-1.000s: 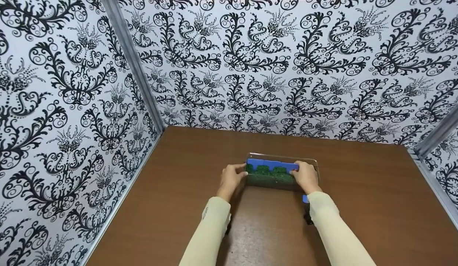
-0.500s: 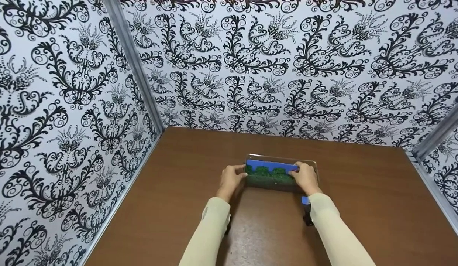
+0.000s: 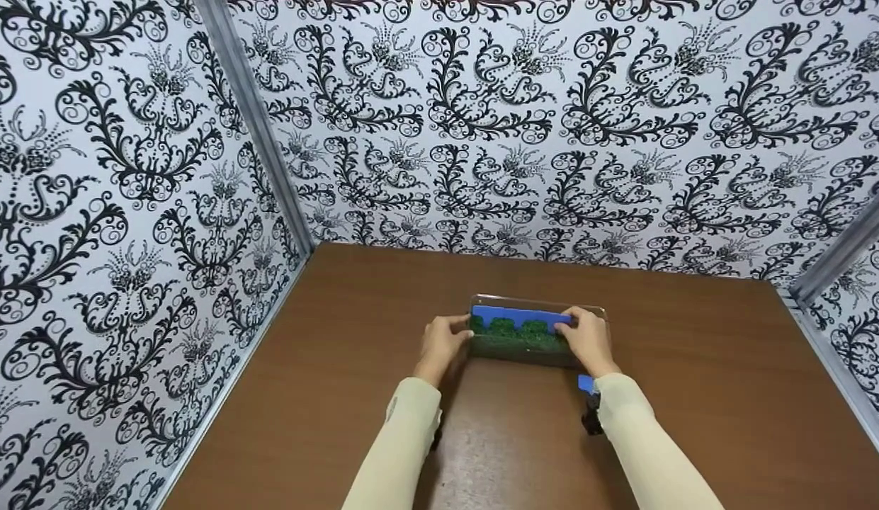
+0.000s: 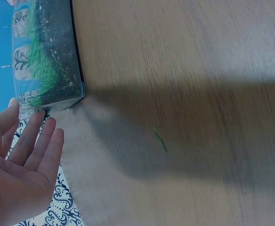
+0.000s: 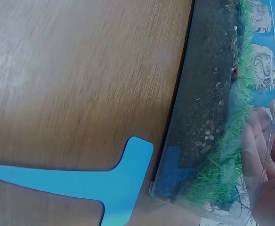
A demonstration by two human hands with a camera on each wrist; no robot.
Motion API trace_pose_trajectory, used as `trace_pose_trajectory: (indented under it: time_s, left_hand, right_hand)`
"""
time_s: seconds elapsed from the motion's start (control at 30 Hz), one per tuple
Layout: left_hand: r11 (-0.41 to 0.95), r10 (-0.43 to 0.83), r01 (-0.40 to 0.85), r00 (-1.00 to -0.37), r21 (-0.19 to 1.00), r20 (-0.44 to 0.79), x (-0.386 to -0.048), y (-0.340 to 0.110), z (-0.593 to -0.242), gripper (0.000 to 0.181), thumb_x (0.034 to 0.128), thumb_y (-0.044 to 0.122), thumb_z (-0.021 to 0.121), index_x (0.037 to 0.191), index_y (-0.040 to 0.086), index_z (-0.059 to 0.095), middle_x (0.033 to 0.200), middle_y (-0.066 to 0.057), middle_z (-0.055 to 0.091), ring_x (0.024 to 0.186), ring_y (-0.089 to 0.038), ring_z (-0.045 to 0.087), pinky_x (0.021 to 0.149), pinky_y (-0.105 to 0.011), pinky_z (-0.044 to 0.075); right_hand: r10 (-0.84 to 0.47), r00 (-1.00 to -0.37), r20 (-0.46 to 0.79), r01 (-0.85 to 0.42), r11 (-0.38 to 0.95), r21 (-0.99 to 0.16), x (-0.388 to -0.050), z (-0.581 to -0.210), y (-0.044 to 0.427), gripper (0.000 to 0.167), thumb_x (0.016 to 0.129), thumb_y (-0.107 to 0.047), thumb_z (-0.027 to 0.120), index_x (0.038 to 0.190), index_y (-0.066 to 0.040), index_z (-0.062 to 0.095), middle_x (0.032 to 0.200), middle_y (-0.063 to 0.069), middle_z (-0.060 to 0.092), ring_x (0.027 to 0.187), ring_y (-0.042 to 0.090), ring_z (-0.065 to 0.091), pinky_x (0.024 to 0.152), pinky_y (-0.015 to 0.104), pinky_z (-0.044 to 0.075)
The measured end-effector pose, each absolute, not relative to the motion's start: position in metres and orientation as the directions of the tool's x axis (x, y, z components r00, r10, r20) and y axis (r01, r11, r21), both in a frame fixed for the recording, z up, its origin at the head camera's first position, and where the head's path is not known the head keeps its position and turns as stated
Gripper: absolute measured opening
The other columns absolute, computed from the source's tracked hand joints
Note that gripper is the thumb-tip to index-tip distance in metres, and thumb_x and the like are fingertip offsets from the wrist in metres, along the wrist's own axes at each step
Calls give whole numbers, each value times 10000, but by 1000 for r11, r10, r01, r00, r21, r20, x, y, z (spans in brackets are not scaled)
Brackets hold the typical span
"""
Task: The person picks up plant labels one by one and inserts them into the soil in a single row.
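Observation:
A clear box (image 3: 517,350) of dark soil and green grass (image 5: 224,167) stands on the table, with a row of blue pieces (image 3: 506,312) upright along its far side. At the box's left end my left hand (image 3: 440,347) has its thumb and fingers extended; in the left wrist view that hand (image 4: 22,160) is beside the corner, its fingers loosely straight. My right hand (image 3: 588,340) reaches into the right part of the box and pinches a blue piece at its top. Through the clear wall, the right wrist view shows the fingers (image 5: 257,141) over the grass.
A blue T-shaped marker (image 5: 123,183) with a pointed stem lies on the brown table (image 3: 368,304), in front of the box near my right wrist. A green strand (image 4: 161,140) lies on the tabletop. Patterned walls (image 3: 496,163) stand behind and at the sides.

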State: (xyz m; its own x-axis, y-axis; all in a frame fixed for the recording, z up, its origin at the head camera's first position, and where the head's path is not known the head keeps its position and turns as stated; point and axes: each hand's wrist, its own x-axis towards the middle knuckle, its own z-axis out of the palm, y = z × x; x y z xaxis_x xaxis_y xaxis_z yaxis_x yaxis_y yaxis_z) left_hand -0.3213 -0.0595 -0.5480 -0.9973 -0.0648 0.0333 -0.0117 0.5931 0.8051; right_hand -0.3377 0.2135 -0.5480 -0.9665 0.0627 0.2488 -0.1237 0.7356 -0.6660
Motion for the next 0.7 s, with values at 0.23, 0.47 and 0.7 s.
trace_pose_trajectory:
  time_s: [0.23,0.47,0.7]
  left_hand:
    - [598,-68,-15,-997,801,32,-322,-60,-548,328,902,178,740,1230,191,734,1276,-82,699,1222,-306,634,1014,-481,510]
    - [597,-61,-18,-998,802,23,-322,-59,-549,328,914,184,728,1242,194,727,1289,-76,693,1229,-293,631,1020,-473,511]
    - [591,-60,-28,-998,806,9,-321,-60,-549,333,931,189,709,1264,193,713,1307,-73,683,1241,-288,623,1032,-470,506]
  right_hand:
    - [70,-970,235,-108,738,-666,-340,-548,218,186,881,-142,753,1003,-3,742,1042,219,740,1015,404,662,895,543,509]
    - [70,-978,195,-80,742,-666,-339,-545,222,210,896,-155,744,1040,-3,735,1085,235,718,1002,406,655,872,553,506]
    - [68,-983,171,-68,731,-679,-338,-545,221,211,915,-169,726,1065,-20,722,1100,228,710,991,382,660,858,534,516]
